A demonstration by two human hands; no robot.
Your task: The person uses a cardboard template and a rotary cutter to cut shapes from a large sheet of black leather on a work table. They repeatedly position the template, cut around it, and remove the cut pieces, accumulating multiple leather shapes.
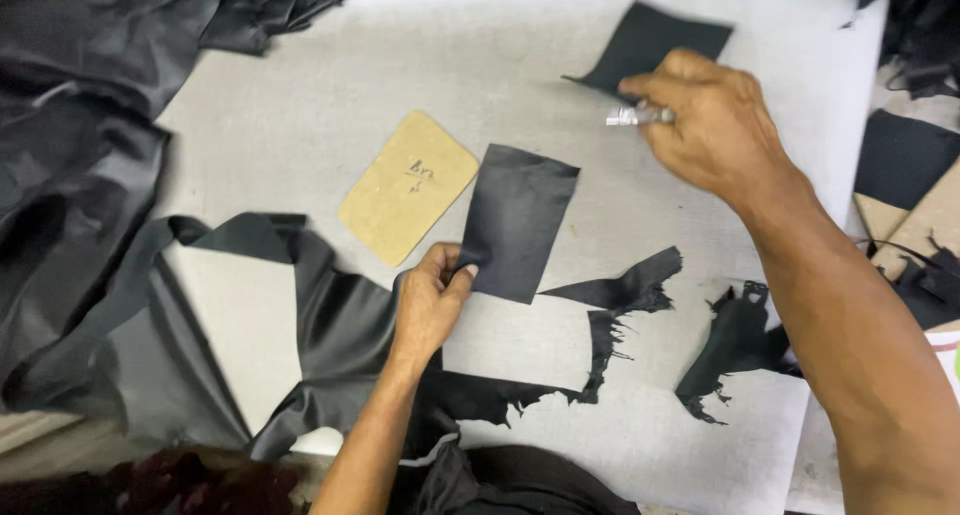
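My left hand (430,297) pinches the lower left corner of a cut black leather rectangle (518,220) lying on the white table (330,85). A tan cardboard template (407,185) lies flat just left of that piece. My right hand (708,120) reaches across the far right of the table, holding a small silver-handled knife (632,116) and pressing on a second black leather piece (655,43).
A large black leather hide (90,205) drapes over the table's left side and front edge. Ragged black offcuts (630,295) (735,345) lie on the near right. More black pieces (900,155) and scraps sit past the right edge.
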